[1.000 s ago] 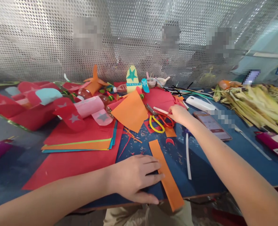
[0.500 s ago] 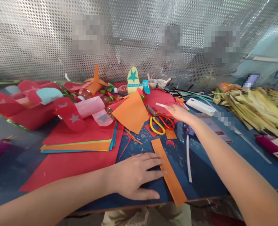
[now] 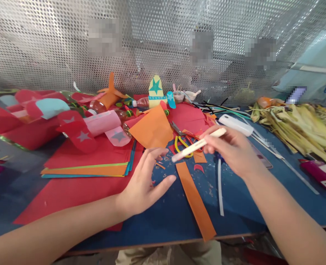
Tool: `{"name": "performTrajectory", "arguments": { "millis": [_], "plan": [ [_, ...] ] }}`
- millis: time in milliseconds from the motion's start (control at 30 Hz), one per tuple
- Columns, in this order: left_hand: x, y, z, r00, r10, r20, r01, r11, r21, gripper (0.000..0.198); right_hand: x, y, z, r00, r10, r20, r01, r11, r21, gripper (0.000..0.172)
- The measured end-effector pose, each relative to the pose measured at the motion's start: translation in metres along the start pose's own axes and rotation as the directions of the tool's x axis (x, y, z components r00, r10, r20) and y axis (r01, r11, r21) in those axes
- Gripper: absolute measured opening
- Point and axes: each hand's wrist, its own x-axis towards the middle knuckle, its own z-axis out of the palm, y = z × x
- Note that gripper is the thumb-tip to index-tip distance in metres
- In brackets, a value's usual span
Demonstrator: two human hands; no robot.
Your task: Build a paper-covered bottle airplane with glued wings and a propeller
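My right hand grips a slim white pen between thumb and fingers, raised over the table with its pinkish end pointing left. My left hand hovers left of the pen, fingers curved and thumb apart, holding nothing. Below the two hands an orange paper strip lies flat, reaching to the table's front edge. Beyond the pen are yellow-handled scissors and red-handled ones, partly hidden by pen and hand. A larger orange sheet rests behind my left hand.
Stacked coloured paper lies at left, below bottle crafts with pink and red paper parts. A yellow paper piece with a green star stands at the back. Dried corn husks, a magenta glue gun and a white strip are at right.
My right hand has drawn back towards me, bringing the white pen over the table's middle. My left hand has lifted off the orange strip and shifted left.
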Motion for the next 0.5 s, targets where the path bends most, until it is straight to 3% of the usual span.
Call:
{"name": "performTrajectory", "arguments": {
  "millis": [100,167,267,400,500],
  "plan": [
    [0.002,0.001,0.004,0.985,0.004,0.173,-0.001,1.000,-0.018,0.020,-0.009,0.011,0.014,0.980,0.071,0.187,-0.081,0.996,0.043,0.012],
    [0.001,0.000,0.008,0.975,-0.018,0.220,0.021,1.000,-0.010,0.019,-0.011,0.019,0.020,0.966,0.078,0.245,-0.097,0.993,0.065,0.013],
    [-0.002,-0.001,0.014,0.978,-0.047,0.201,0.043,0.999,0.025,0.021,-0.016,0.025,0.023,0.949,0.082,0.304,-0.108,0.992,0.069,0.012],
    [-0.005,-0.001,0.016,0.984,0.056,0.170,-0.077,0.989,0.124,0.024,-0.024,0.031,0.027,0.895,0.129,0.427,-0.166,0.985,0.052,0.018],
    [-0.006,0.000,0.017,0.973,0.085,0.215,-0.113,0.986,0.120,0.023,-0.031,0.033,0.033,0.861,0.157,0.483,-0.189,0.982,0.019,0.022]
  ]
}}
